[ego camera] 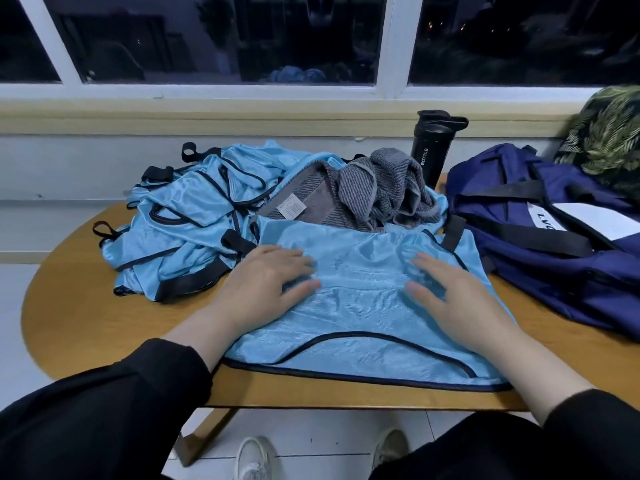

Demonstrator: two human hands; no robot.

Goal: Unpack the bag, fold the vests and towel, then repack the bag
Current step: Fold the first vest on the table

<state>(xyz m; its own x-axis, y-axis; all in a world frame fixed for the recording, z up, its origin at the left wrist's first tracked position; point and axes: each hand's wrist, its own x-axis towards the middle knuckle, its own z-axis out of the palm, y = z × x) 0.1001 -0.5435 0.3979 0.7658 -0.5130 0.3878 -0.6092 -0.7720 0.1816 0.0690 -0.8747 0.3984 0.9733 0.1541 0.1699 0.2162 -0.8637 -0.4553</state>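
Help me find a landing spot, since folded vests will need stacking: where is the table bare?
The table is bare at front left, between the vest pile, the left hand and the rim. A thin strip runs along the near edge under the spread vest. It is crowded at the back with the towel, bottle and bag.

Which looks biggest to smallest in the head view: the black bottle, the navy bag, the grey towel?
1. navy bag, partly cut off at the frame edge
2. grey towel, crumpled
3. black bottle, farthest back
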